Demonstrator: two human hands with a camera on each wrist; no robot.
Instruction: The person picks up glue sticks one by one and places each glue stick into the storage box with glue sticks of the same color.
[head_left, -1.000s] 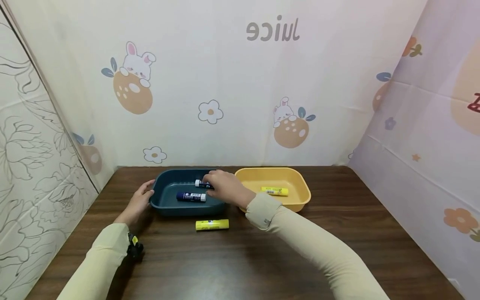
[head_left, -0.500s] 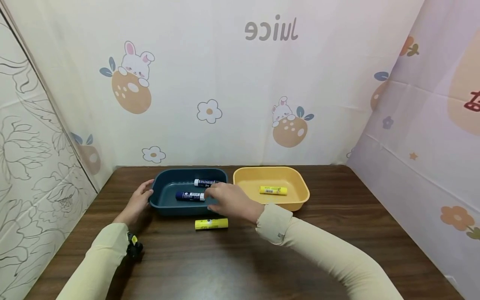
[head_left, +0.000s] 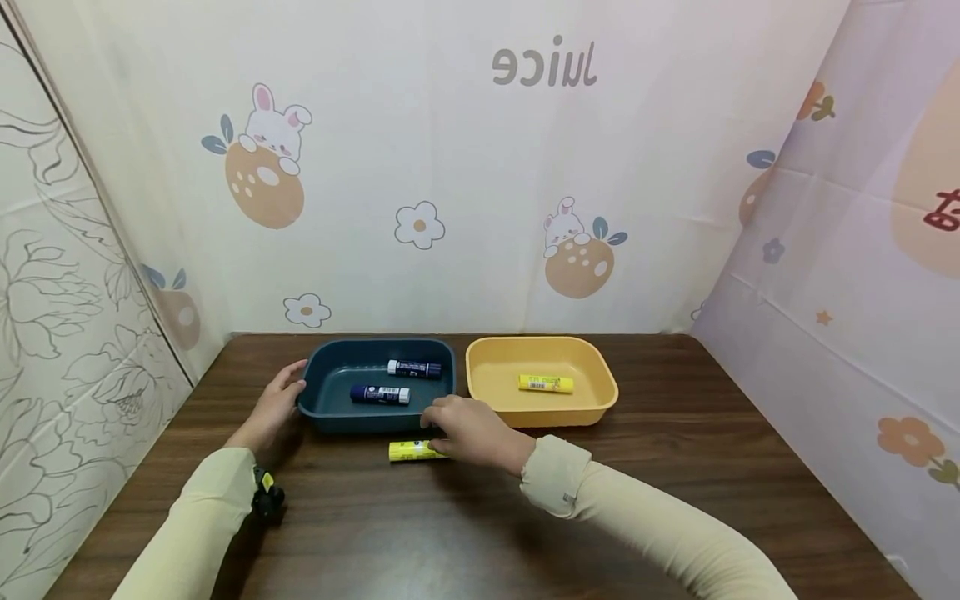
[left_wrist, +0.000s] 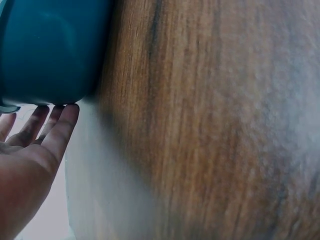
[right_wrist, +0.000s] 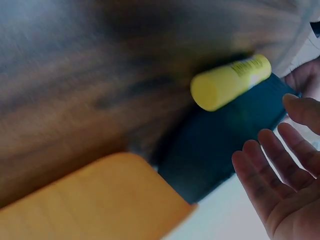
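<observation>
My right hand (head_left: 480, 433) is over the right end of a yellow glue stick (head_left: 411, 451) lying on the table in front of the blue tray. In the right wrist view its fingers are spread apart from the glue stick (right_wrist: 230, 82). My left hand (head_left: 272, 410) is at the left end of the dark blue tray (head_left: 347, 423). In the left wrist view, its straight fingertips touch the tray's outer wall (left_wrist: 55, 55). Two navy glue sticks with white caps lie in that tray, one at the back (head_left: 415, 369) and one nearer (head_left: 380, 394).
To the right of the blue tray stands a yellow tray (head_left: 542, 417), holding another yellow glue stick (head_left: 545, 383). Both trays are near the back of the wooden table (head_left: 360, 533), before a printed curtain (head_left: 480, 183).
The right hand has left the rear navy glue stick, now lying in the blue tray, and come forward over the yellow one on the table. The left hand has stayed in place.
</observation>
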